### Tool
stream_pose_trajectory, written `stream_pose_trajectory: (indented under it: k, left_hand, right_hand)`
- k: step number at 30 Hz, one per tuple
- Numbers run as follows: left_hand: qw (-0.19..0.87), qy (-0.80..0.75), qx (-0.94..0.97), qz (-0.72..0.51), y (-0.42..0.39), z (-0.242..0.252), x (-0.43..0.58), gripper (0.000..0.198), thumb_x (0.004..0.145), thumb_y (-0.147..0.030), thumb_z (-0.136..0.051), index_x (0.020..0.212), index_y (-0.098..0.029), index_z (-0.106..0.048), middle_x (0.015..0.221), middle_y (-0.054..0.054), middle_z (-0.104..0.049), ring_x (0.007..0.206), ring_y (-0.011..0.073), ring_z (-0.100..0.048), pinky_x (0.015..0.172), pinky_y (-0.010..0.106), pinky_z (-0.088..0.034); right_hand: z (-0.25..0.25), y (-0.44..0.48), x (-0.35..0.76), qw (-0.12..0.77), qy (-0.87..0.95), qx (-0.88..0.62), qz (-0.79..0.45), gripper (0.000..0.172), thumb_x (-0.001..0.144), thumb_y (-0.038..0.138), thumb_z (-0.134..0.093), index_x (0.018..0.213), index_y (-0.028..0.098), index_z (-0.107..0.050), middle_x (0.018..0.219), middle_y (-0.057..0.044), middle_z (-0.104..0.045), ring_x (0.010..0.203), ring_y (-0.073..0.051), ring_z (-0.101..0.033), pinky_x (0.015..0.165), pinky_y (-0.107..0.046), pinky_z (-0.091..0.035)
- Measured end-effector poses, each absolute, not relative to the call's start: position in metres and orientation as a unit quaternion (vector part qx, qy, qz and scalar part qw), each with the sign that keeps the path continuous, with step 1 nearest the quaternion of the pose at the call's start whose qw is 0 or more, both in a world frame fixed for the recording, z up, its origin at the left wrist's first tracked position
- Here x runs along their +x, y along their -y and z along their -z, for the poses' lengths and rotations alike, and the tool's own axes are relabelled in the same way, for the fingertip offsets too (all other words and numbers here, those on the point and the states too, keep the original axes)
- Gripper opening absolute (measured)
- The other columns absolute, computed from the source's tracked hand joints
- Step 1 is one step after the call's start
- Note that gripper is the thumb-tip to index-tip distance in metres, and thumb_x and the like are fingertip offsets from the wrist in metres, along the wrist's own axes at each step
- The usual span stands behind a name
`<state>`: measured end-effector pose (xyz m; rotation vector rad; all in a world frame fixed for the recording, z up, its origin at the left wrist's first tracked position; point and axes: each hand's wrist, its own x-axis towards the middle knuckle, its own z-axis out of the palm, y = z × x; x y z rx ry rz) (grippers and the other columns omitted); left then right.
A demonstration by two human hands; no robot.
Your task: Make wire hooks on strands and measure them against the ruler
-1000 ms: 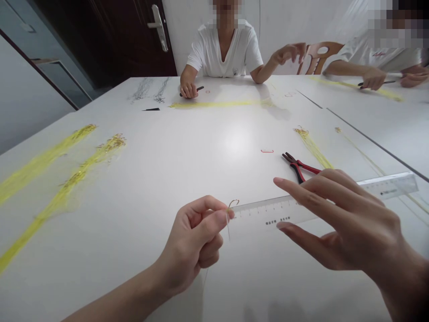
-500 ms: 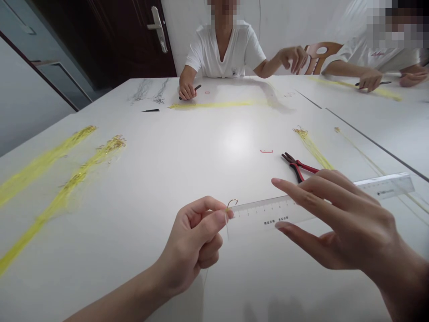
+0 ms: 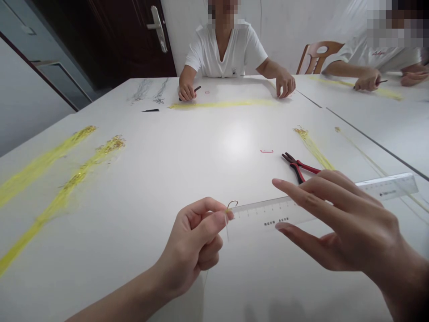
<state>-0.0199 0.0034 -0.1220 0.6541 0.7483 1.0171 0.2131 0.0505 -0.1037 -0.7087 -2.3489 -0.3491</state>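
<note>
Between the thumb and forefinger of my left hand (image 3: 197,243) is pinched a small golden hook (image 3: 232,204), its curve pointing up and right. A thin pale line hangs below those fingertips. The clear ruler (image 3: 278,210) lies slanted on the white table, its near end touching or just beside my left fingertips. Over the ruler's middle, my right hand (image 3: 338,219) has its thumb and fingers spread, with nothing visible held between them. Whether it touches the ruler cannot be made out.
Pliers with red and black handles (image 3: 296,166) lie beyond my right hand. Yellow line bundles with hooks (image 3: 75,179) lie at left, another (image 3: 313,145) at right. Across the table (image 3: 187,147), one person's hand (image 3: 187,92) holds a dark tool; a second person sits far right.
The person opposite has lowered a raised hand to the table. The far-right person's hand and dark tool have shifted slightly. My hands have hardly moved; the ruler appears shifted slightly right.
</note>
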Motion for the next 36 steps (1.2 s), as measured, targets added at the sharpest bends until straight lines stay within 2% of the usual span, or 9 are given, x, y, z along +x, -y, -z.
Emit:
stream_pose_trajectory:
  k: [23,32,36]
  left_hand:
    - [0.766,-0.328,0.295,-0.468,-0.0038,0.1223,-0.0192,0.016,0.080,-0.035,-0.065,0.072,-0.021,-0.061,0.043,-0.012,-0.014,0.034,0.0001,-0.004,0.032,0.010,-0.012]
    - [0.767,-0.324,0.286,-0.474,-0.0029,0.1195,-0.0182,0.018,0.078,-0.033,-0.067,0.070,-0.019,-0.059,0.045,-0.012,-0.022,0.034,-0.0006,-0.007,0.032,0.011,-0.012]
    - [0.768,-0.324,0.285,-0.473,-0.0017,0.1197,-0.0186,0.018,0.078,-0.034,-0.067,0.070,-0.019,-0.059,0.045,-0.012,-0.019,0.034,-0.0003,-0.006,0.032,0.011,-0.012]
  right_hand:
    - [0.1039,-0.0503,0.2131,0.301,0.898,-0.282,0.155,0.052,0.075,0.034,-0.067,0.120,0.011,-0.054,0.076,-0.004,-0.055,0.075,-0.019,-0.053,0.069,-0.034,-0.047]
    - [0.1040,-0.0512,0.2138,0.295,0.900,-0.283,0.150,0.053,0.076,0.034,-0.067,0.122,0.012,-0.053,0.076,-0.004,-0.055,0.075,-0.019,-0.053,0.067,-0.034,-0.047]
    - [0.1034,-0.0504,0.2136,0.295,0.899,-0.285,0.153,0.053,0.076,0.035,-0.066,0.123,0.013,-0.052,0.076,-0.004,-0.056,0.076,-0.020,-0.054,0.067,-0.034,-0.047]
